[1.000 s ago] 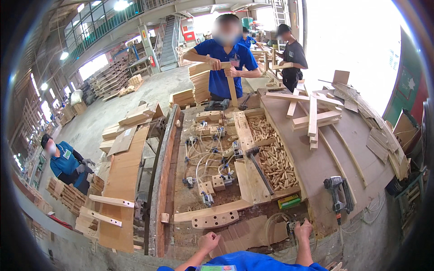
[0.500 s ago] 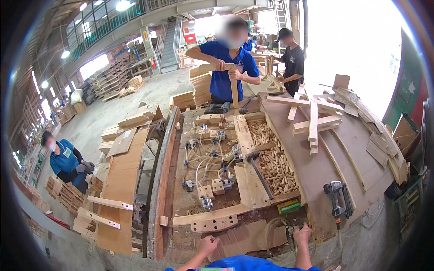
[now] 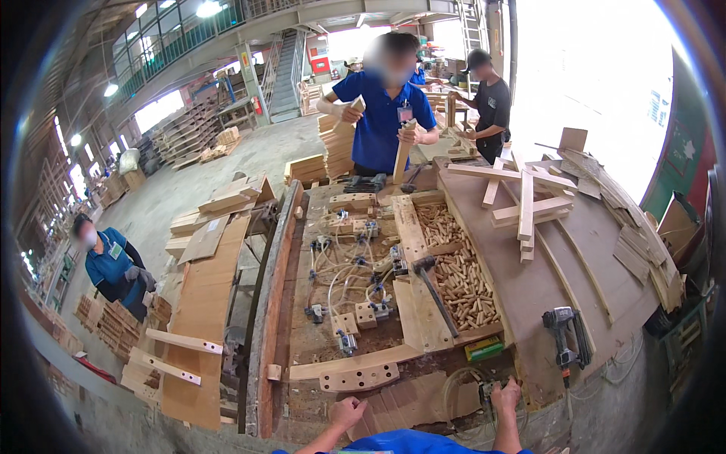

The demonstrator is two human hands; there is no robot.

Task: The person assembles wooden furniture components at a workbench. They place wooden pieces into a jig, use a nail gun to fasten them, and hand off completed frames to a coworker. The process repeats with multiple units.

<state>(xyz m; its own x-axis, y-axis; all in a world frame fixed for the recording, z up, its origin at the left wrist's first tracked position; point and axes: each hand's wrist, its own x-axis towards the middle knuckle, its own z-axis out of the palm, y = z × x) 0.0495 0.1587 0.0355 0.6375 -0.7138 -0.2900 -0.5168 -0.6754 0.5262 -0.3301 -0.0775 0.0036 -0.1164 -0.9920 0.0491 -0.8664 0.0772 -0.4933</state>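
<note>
My left hand [image 3: 349, 412] rests with curled fingers on the near edge of the workbench, just below a curved wooden piece with drilled holes [image 3: 358, 376]. My right hand [image 3: 505, 396] grips a small dark control box [image 3: 485, 393] with coiled hose at the bench's near right. A clamping jig [image 3: 349, 272] with hoses and wooden blocks fills the bench middle. A hammer [image 3: 432, 280] lies on a board next to a tray of wooden dowels [image 3: 461, 272].
A nail gun [image 3: 563, 331] stands on the brown table at right. Crossed wooden slats [image 3: 524, 198] lie farther back. A person in blue [image 3: 383, 113] holds wood pieces opposite me. Another person crouches at left [image 3: 110, 265]. Boards [image 3: 200, 318] lean at the left.
The view has shifted slightly. The person opposite has raised wood pieces in both hands. My hands stay at the bench's near edge.
</note>
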